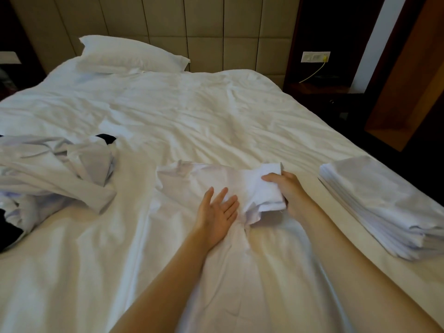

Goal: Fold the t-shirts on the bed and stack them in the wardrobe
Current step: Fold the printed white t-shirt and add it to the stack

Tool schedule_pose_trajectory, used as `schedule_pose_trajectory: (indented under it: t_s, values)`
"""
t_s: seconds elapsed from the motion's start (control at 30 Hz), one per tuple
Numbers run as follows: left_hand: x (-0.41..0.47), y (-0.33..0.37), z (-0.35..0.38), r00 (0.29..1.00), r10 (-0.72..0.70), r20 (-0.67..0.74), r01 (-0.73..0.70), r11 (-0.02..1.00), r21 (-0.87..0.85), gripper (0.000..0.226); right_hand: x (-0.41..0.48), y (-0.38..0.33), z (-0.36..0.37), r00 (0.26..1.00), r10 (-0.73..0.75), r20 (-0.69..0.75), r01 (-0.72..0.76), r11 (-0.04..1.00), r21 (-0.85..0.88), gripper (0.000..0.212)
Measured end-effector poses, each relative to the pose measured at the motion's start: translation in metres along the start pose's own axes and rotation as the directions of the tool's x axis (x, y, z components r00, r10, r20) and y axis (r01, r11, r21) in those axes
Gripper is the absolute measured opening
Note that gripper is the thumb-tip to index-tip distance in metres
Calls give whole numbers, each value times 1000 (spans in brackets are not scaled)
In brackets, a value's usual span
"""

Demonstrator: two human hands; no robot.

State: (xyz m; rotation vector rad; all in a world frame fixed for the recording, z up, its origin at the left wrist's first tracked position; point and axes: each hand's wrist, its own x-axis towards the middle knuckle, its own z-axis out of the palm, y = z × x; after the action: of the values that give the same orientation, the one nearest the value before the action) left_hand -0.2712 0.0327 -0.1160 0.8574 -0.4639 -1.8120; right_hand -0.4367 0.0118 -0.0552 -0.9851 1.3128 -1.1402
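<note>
A white t-shirt (206, 179) is spread on the bed (192, 111), just ahead of the person at about 12 o'clock. Its right sleeve (266, 188) is gripped in the right hand (288, 188), fingers closed round the bunched cloth, and looks to be partway through being turned in over the body. The left hand (217, 212) is laid open and flat on the shirt, fingers spread, holding nothing — a weight on the cloth only. A folded stack (374, 203) sits at 3 o'clock, an unfolded heap (55, 169) at 9 o'clock.

For a clean fold, the flat hand is best kept along the intended crease while the sleeve is carried across — then the edge is smoothed before the next fold is made. White on white makes edges hard to read, so the hem should be checked by touch.
</note>
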Motion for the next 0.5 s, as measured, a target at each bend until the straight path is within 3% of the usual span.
schedule_pose_trajectory:
  t_s: [0.17,0.3,0.4,0.43,0.5]
  values:
    - [0,30,8,998,16,-60,-22,995,-92,58,-8,-19,58,975,-69,211,108,977,-183,13]
    - [1,45,-8,990,140,-34,-141,989,-38,54,-17,-10,95,892,30,451,140,931,-338,11]
    - [-2,49,-22,987,153,-51,-144,979,144,34,-5,7,105,934,-32,355,162,926,-342,26]
    - [-1,51,-26,982,168,-84,-145,962,230,26,1,14,104,949,-86,303,214,882,-420,35]
    - [1,53,-32,957,246,-151,-157,883,443,38,7,27,101,943,-182,277,315,751,-580,47]
